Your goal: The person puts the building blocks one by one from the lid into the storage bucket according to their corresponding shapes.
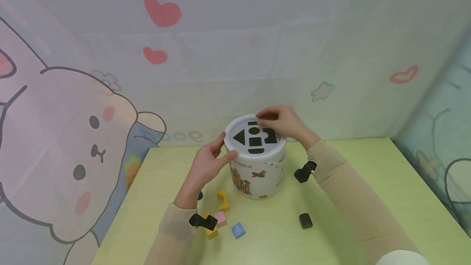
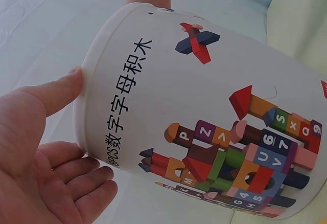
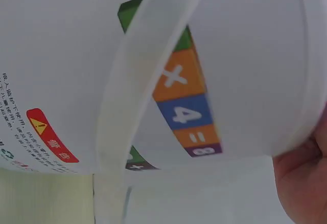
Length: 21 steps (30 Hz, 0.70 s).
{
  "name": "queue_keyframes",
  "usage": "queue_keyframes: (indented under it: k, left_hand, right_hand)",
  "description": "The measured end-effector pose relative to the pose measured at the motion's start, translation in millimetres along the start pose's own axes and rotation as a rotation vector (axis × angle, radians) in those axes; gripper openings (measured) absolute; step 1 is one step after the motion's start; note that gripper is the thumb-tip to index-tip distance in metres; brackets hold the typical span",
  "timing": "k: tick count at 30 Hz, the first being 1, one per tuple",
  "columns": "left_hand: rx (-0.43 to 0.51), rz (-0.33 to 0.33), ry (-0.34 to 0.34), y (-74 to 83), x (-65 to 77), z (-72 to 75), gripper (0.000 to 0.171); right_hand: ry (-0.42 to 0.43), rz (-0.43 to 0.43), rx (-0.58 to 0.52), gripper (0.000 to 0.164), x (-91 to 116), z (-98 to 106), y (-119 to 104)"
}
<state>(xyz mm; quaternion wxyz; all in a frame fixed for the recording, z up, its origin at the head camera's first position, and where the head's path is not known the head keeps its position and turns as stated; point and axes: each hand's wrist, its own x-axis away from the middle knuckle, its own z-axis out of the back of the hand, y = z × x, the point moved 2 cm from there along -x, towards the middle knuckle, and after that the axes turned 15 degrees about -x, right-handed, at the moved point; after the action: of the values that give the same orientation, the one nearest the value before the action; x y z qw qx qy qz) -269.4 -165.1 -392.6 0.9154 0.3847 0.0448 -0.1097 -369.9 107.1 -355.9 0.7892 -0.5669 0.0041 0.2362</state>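
Note:
A white bucket [image 1: 255,179] printed with building blocks stands upright on the table. Its white lid [image 1: 241,125] has dark cut-out shapes, among them a triangle, a circle and a square. At the lid's front-left rim, my left hand [image 1: 207,165] holds on with thumb and fingers spread apart along the edge. My right hand [image 1: 285,124] grips the back-right rim, its thumb over the top and its fingers bent at the far side. The right wrist view shows the bucket's side, its pale handle strap [image 3: 130,81], and part of the right hand [image 3: 301,180] at the lid edge.
Left of the bucket's front lie a yellow arch block [image 1: 223,201], a pink block [image 1: 220,219], a blue block [image 1: 238,230], a yellow block [image 1: 211,233] and a partly hidden dark blue piece [image 1: 200,195]. A dark brown block [image 1: 306,220] lies to the right. A printed cloth [image 1: 235,52] hangs behind the table.

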Motion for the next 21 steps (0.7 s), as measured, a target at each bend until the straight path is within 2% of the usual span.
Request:
queue_keyframes:
  k: [4,10,17,21]
  left_hand:
    - [-0.02,0.002,-0.005,0.8,-2.4,0.6,0.086]
    - [-0.077,-0.013,0.0,-0.6,-5.8,0.4,0.086]
    - [-0.116,-0.107,0.026,-4.8,-8.4,-1.1,0.086]
    - [-0.126,-0.152,0.055,-7.9,-9.2,-1.1,0.087]
  right_hand:
    - [-0.008,-0.011,-0.092,0.035,11.1,12.9,0.7]
    - [0.045,-0.006,-0.196,0.039,36.0,32.2,13.5]
    - [0.13,0.002,-0.243,0.035,77.3,42.1,41.3]
    - [0.126,-0.028,-0.217,0.035,99.6,42.7,60.1]
